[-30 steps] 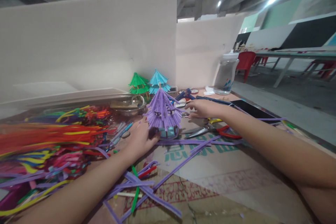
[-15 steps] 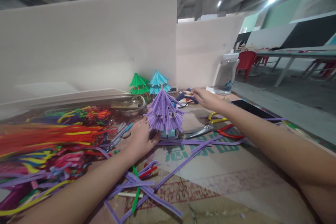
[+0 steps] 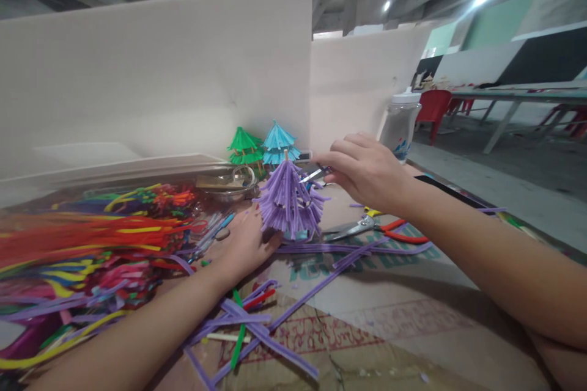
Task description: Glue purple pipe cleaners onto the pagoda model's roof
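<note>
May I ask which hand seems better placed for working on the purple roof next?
The right hand, probably: it holds a slender metal tool pointing at the purple roof, while the left hand is low beside the model's base.

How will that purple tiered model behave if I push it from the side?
The purple tiered model is probably light for its size, being covered in thin, fuzzy-looking strips. Its skirts would likely flex, since the strips' lower ends splay outward. Tipping seems less likely with the left hand against its lower side.
</note>
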### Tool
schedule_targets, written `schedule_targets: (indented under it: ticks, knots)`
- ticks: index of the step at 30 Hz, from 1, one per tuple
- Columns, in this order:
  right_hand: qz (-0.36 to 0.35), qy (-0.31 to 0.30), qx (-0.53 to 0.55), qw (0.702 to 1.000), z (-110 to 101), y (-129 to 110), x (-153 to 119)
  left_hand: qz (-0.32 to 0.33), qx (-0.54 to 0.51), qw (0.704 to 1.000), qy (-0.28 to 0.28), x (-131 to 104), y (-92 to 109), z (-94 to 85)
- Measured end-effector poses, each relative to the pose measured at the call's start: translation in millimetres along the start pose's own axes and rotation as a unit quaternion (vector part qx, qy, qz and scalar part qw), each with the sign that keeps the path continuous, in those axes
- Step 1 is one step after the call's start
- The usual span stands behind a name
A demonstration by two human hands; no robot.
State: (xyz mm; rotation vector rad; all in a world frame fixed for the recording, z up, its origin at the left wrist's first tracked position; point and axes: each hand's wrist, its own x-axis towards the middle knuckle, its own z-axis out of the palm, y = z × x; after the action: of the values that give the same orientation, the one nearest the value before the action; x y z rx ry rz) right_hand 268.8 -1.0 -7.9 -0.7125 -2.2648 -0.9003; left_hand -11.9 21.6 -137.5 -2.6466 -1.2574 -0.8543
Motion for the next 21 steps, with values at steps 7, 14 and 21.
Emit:
schedule_targets:
  ticks: [7,14,21]
  knots:
    - [-0.020,0.023,-0.051,0.998,0.2,-1.0,0.5,0.009,0.000,1.000,0.004,-0.7,-2.2,1.5]
    - [-0.035,0.016,-0.073,0.997,2.1,-1.5,0.7,0.013,0.000,1.000,0.009,-0.9,-1.0,1.7]
    - [-0.019,0.019,-0.070,0.997,5.6,-0.6,0.1,0.015,-0.002,1.000,0.005,-1.1,-1.1,1.0]
